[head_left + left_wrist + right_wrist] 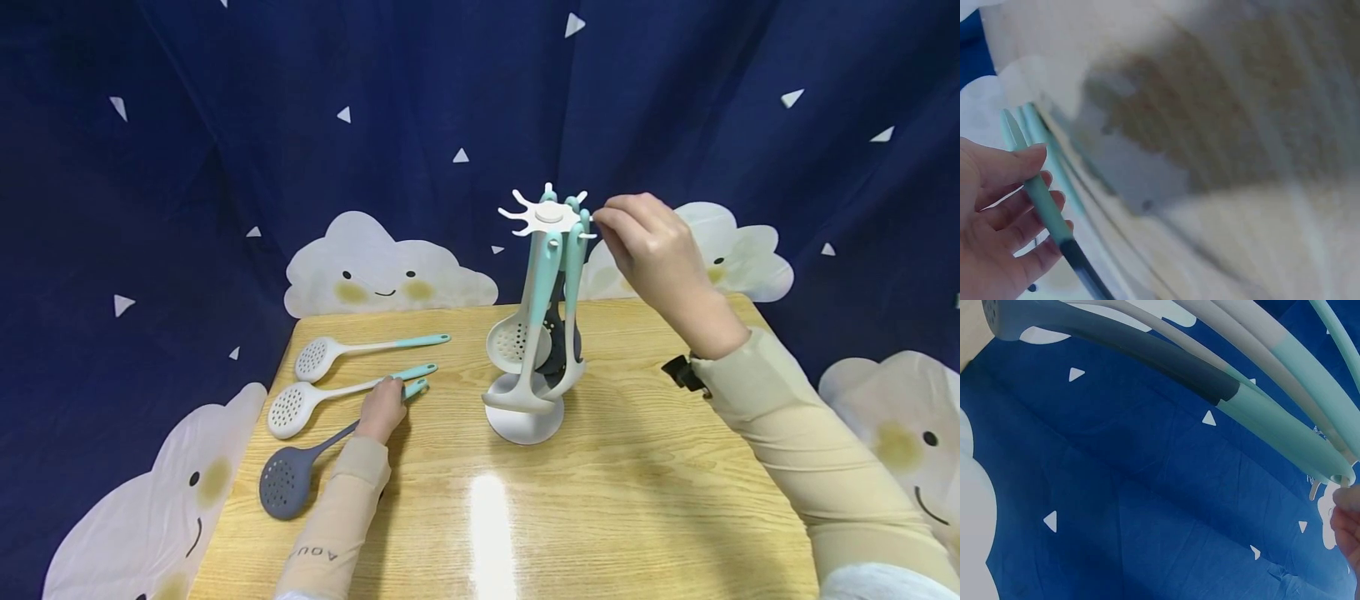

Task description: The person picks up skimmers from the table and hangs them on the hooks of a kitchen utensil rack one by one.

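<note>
On the left of the table, my left hand [381, 410] grips the teal handle of a dark grey skimmer [285, 482]. The left wrist view shows the thumb and fingers around that teal handle [1047, 209]. My right hand [651, 246] is raised at the white utensil rack [547, 215], its fingertips pinching the end of one hook. Next to those fingers, a dark utensil with a teal handle [1285, 428] hangs by its hole. Also hanging from the rack are a ladle [521, 398] and a pale slotted spoon [508, 343].
Two white skimmers with teal handle ends, one farther back [315, 358] and one nearer [288, 410], lie beside the dark one. The rack's round white base [525, 427] stands mid-table. Behind the wooden table [600, 500] hangs a dark blue curtain [420, 75] with cloud pictures.
</note>
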Action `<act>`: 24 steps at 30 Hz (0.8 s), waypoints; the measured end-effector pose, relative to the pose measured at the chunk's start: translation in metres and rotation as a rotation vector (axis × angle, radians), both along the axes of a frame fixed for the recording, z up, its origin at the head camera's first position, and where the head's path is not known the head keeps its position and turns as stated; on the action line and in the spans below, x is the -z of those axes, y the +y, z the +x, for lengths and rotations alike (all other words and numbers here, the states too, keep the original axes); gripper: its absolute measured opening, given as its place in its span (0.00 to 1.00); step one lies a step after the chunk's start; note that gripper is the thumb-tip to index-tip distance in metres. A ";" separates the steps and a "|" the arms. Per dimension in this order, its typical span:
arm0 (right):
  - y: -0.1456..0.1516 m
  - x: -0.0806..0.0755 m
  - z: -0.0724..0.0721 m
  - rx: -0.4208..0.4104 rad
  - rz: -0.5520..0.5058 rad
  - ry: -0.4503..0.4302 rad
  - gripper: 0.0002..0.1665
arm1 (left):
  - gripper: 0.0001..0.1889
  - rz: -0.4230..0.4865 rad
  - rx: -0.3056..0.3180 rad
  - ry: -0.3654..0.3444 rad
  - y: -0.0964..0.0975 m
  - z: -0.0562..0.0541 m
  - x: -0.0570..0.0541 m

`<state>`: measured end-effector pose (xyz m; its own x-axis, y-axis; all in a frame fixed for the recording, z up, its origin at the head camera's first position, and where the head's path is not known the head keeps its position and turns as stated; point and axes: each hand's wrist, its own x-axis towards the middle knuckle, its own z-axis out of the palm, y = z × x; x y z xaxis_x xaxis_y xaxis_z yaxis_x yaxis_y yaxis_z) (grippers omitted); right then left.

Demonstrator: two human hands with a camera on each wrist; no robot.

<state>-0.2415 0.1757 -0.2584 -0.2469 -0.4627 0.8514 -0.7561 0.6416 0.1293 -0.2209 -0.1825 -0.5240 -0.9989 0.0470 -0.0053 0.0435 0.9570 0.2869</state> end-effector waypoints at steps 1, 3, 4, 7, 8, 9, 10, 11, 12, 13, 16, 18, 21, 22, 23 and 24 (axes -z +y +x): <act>0.000 0.000 0.000 -0.003 -0.006 -0.002 0.05 | 0.12 0.005 -0.003 -0.003 0.001 -0.001 -0.002; -0.001 0.000 0.000 -0.008 -0.021 -0.002 0.05 | 0.13 0.014 -0.004 -0.007 0.003 -0.002 -0.007; -0.001 0.001 0.000 -0.010 -0.029 -0.002 0.05 | 0.14 0.022 -0.004 -0.008 0.005 -0.002 -0.009; -0.002 0.001 0.000 -0.010 -0.034 0.002 0.05 | 0.16 0.044 0.002 -0.009 0.010 -0.003 -0.018; -0.002 0.001 0.000 -0.010 -0.035 0.003 0.05 | 0.16 0.052 0.007 -0.009 0.012 -0.004 -0.022; -0.001 0.001 0.000 -0.010 -0.033 0.003 0.05 | 0.16 0.061 0.010 -0.005 0.014 -0.004 -0.025; -0.001 0.001 0.000 -0.011 -0.032 0.004 0.05 | 0.16 0.066 0.014 0.002 0.015 -0.004 -0.029; -0.001 0.001 0.000 -0.011 -0.028 0.006 0.05 | 0.16 0.072 0.020 0.012 0.017 -0.005 -0.032; -0.001 0.001 0.000 -0.010 -0.022 0.007 0.05 | 0.16 0.078 0.027 0.022 0.019 -0.005 -0.035; -0.001 0.001 0.000 -0.011 -0.023 0.005 0.05 | 0.15 0.084 0.036 0.030 0.021 -0.005 -0.039; -0.001 0.000 0.000 -0.004 -0.011 0.005 0.05 | 0.15 0.107 0.057 0.063 0.029 -0.006 -0.051; -0.001 0.000 0.000 0.000 -0.008 0.004 0.04 | 0.16 0.132 0.065 0.074 0.035 -0.005 -0.061; 0.000 0.000 0.000 0.003 -0.013 0.003 0.05 | 0.18 0.168 0.078 0.102 0.043 -0.003 -0.075; -0.001 0.001 0.000 0.001 -0.020 0.003 0.05 | 0.18 0.184 0.082 0.116 0.045 -0.003 -0.080; -0.001 0.001 0.000 -0.002 -0.028 0.003 0.05 | 0.18 0.200 0.087 0.133 0.048 -0.002 -0.084; -0.001 0.001 0.000 -0.004 -0.034 0.003 0.05 | 0.18 0.212 0.093 0.155 0.050 -0.001 -0.089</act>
<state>-0.2417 0.1746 -0.2595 -0.2423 -0.4347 0.8674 -0.7585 0.6424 0.1101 -0.2217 -0.1327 -0.4348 -0.9784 0.1225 0.1666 0.1874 0.8662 0.4633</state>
